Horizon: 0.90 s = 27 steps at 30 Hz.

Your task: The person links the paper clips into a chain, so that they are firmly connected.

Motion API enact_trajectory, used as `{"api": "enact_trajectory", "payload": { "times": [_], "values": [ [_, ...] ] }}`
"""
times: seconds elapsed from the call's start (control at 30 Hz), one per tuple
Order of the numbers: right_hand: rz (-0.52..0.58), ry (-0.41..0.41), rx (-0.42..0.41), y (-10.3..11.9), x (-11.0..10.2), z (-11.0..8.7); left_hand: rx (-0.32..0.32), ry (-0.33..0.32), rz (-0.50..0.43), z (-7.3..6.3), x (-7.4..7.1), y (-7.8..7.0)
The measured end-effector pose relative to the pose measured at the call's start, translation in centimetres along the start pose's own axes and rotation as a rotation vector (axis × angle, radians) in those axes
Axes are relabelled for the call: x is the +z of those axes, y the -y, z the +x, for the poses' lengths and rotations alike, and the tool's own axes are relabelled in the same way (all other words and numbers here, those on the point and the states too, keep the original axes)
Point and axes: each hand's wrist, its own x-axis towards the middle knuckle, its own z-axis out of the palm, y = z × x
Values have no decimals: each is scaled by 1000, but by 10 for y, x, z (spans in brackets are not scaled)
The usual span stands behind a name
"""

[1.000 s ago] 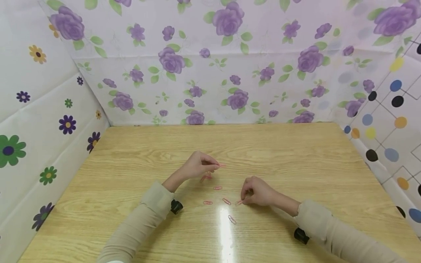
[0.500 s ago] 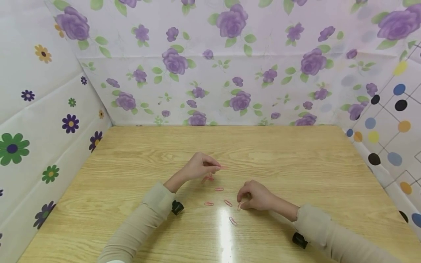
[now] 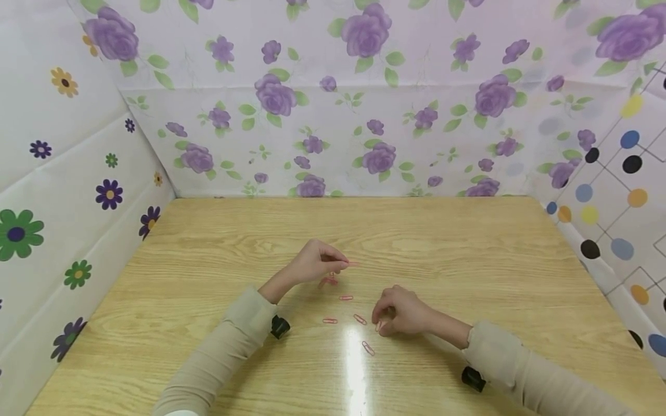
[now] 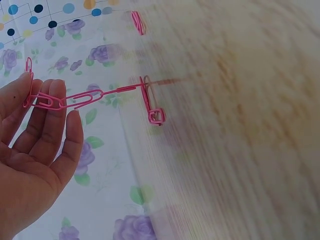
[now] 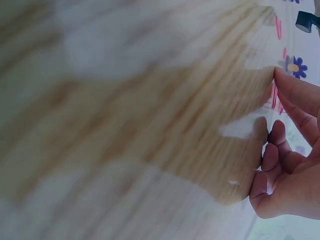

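Note:
My left hand (image 3: 314, 263) pinches one end of a chain of linked pink paper clips (image 4: 82, 98). One clip sticks out past its fingertips in the head view. From there the chain runs across the fingers in the left wrist view, and its far end is bunched near the tabletop. Lower right, my right hand (image 3: 406, 311) is low over the wooden table (image 3: 442, 248), thumb and index finger parted around a loose pink paper clip (image 3: 378, 327). Through that gap the right wrist view also shows a pink clip (image 5: 274, 95). Whether the fingertips touch it is hard to tell.
Several loose pink clips lie between the hands, among them one paper clip (image 3: 346, 298) near the chain and another paper clip (image 3: 368, 348) closest to the front. A floral sheet (image 3: 312, 138) rises along the table's back edge, with patterned sheets at both sides.
The right thumb and index finger have parted, and the clip by them has turned from slanting to nearly lengthwise. The left hand keeps its pinch on the chain, almost still.

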Motion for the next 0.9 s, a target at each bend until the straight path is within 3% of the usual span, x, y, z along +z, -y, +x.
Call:
{"api": "enact_trajectory", "payload": {
  "times": [0.17,0.3,0.47,0.73,0.9],
  "values": [
    [-11,-17,-11,-2,3,0,-4,5,-3,0,0,-2],
    [-34,26,49,-3,4,0,-2,2,-2,0,0,-2],
    [-82,73,36,-1,2,-1,-1,4,-16,0,0,-2],
    [128,92,72,-8,-7,2,-9,13,-32,0,2,-3],
    [160,79,56,-12,-14,3,-10,11,-26,1,2,-4]
  ]
}}
